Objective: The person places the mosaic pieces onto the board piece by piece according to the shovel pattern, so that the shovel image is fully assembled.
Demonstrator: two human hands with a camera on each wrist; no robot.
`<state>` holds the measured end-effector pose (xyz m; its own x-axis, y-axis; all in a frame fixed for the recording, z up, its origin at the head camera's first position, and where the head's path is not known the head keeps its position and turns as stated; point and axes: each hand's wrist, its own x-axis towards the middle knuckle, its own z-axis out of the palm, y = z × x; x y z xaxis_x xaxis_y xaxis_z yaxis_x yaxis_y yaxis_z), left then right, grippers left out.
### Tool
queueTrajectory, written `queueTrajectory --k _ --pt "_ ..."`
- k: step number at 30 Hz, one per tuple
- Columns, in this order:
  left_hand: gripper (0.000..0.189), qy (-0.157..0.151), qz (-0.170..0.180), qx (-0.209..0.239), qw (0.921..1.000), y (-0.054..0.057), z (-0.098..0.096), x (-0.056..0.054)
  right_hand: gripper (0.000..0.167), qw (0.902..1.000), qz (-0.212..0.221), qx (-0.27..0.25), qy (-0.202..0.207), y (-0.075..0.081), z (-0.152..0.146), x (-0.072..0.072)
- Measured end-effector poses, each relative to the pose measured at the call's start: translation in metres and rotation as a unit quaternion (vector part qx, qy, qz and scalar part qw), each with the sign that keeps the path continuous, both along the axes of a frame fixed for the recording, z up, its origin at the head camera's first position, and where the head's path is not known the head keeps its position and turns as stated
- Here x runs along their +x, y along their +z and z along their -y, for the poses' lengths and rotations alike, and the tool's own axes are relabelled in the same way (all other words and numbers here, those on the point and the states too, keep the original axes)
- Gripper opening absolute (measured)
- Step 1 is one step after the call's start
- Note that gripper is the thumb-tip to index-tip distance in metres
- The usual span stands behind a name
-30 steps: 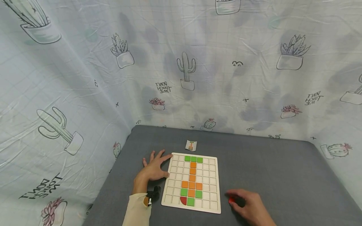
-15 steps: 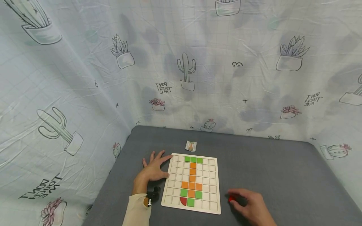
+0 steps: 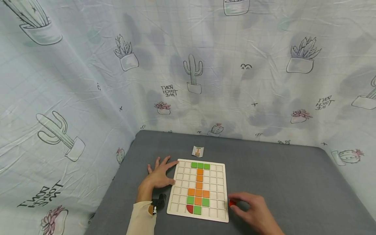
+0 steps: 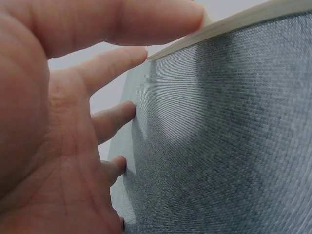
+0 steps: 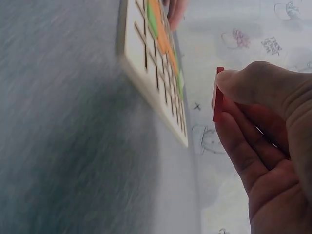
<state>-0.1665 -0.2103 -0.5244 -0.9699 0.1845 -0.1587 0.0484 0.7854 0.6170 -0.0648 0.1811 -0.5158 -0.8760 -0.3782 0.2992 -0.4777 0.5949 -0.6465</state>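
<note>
A pale wooden grid board [image 3: 214, 195] lies on the grey table, bearing green tiles [image 3: 200, 165], a column of orange tiles [image 3: 199, 185] and a red quarter-round tile [image 3: 190, 209] near its lower edge. My left hand [image 3: 158, 177] is spread beside it, thumb and index fingertip touching the left edge; the left wrist view shows them at the board's rim [image 4: 234, 24]. Between thumb and fingers my right hand [image 3: 254, 209] pinches another red tile [image 5: 219, 95], seen edge-on in the right wrist view. That tile is just off the board's lower right side.
Behind the board lies a small printed card [image 3: 198, 151] with a similar coloured pattern. A curtain [image 3: 223, 81] printed with cacti rises along the back and left of the table [image 3: 279, 173]. A black wrist camera [image 3: 158, 201] sits on the left wrist.
My right hand has moved left with the red tile, up to the board's right edge. The left hand and the tiles on the board stay as they were.
</note>
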Motion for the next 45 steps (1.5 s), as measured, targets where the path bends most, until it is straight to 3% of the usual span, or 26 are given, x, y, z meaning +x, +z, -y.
queueTrajectory --k 12,18,28,38,45 --pt "0.087 -0.004 0.000 -0.001 1.0000 -0.001 0.002 0.001 0.038 0.9976 -0.025 -0.022 0.061 0.006 0.030 -0.007" --pt "0.087 -0.005 0.003 0.003 1.0000 0.001 0.002 0.001 0.035 0.9950 0.001 -0.035 0.094 0.008 0.041 -0.009" --pt "0.087 -0.010 0.002 0.006 0.9999 0.003 0.002 0.001 0.030 0.9885 -0.007 -0.052 0.142 -0.003 0.055 -0.013" --pt "0.087 -0.012 0.003 0.007 0.9999 0.002 0.002 0.001 0.033 0.9838 -0.003 -0.033 0.176 -0.015 0.067 -0.012" --pt "0.086 -0.011 0.002 0.007 0.9999 0.001 0.002 0.001 0.031 0.9828 0.009 0.007 0.185 -0.018 0.072 -0.009"
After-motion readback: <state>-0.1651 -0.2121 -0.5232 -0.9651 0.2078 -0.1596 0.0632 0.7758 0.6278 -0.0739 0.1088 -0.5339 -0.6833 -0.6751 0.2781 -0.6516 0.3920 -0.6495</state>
